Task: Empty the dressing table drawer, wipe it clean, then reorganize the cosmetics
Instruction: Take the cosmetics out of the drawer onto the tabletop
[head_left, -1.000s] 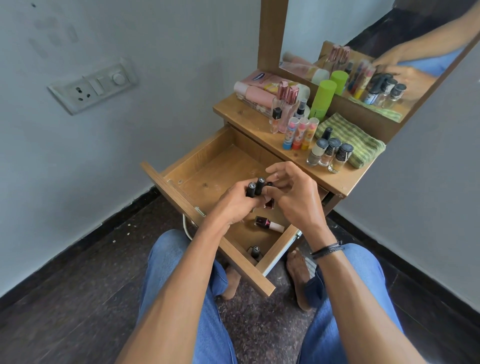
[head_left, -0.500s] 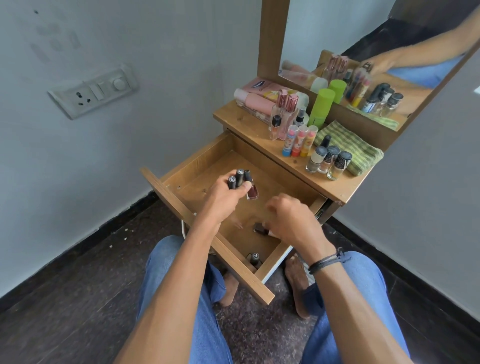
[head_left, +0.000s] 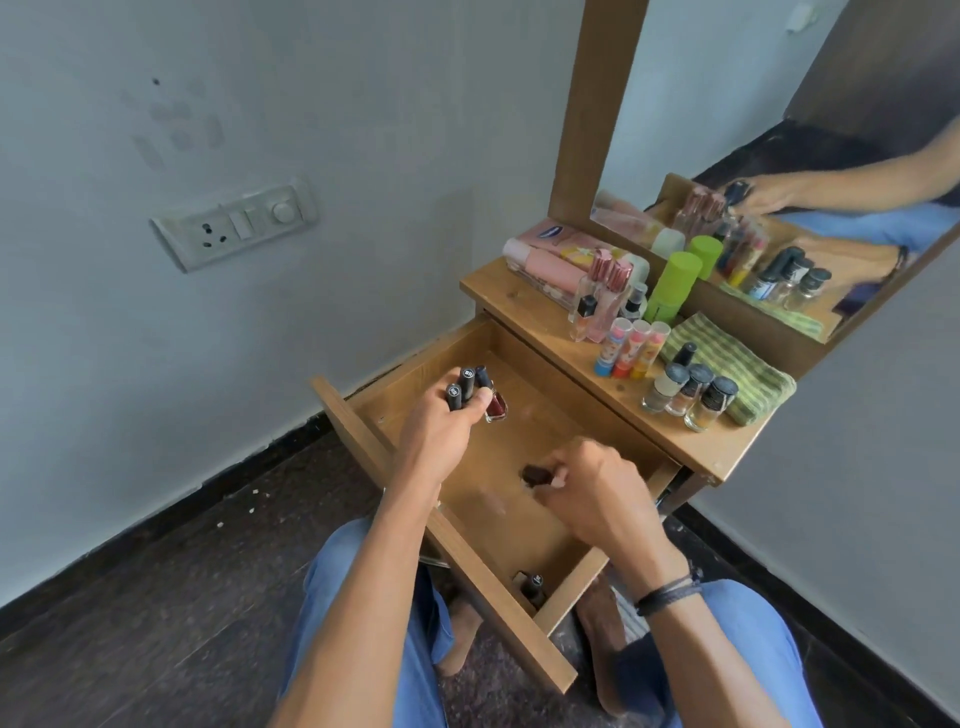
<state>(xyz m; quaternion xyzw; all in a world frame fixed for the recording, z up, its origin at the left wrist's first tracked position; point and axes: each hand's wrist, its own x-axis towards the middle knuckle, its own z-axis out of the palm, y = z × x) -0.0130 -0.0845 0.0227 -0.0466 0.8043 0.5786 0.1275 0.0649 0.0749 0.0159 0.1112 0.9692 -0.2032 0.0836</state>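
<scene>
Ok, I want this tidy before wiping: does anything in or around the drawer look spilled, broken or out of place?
Nothing looks spilled or broken. One small black-capped bottle lies alone in the drawer's near right corner, while the left hand grips a handful of cosmetics and the right hand pinches a dark item.

Matt wooden drawer, woven cloth, glossy glass bottles.

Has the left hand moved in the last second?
Yes. The left hand shifted left along the drawer, toward its wall-side end, holding its bottles.
</scene>
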